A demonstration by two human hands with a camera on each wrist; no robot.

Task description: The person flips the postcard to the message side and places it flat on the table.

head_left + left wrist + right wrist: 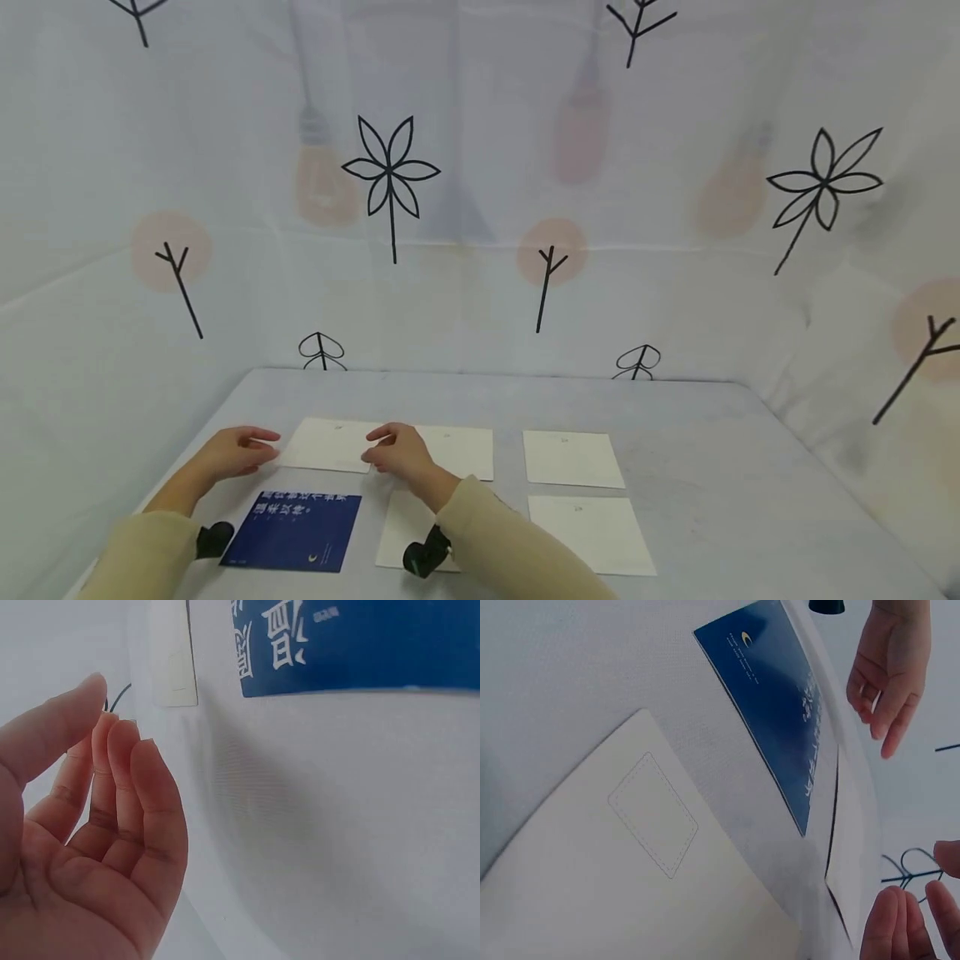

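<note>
A white postcard lies flat at the back left of the table, between my two hands. My left hand hovers at its left end, fingers loosely bent; the left wrist view shows nothing between thumb and fingers. Over its right end is my right hand, with thumb and fingertips apart and holding nothing. In front of this card lies a dark blue postcard with white lettering and a small moon. The right wrist view shows a stamp box printed on a nearer white postcard.
Beside the first card in the back row lie a second white postcard and a third. In the front row, one white postcard is partly under my right forearm, another farther right. A patterned white curtain rises behind the table.
</note>
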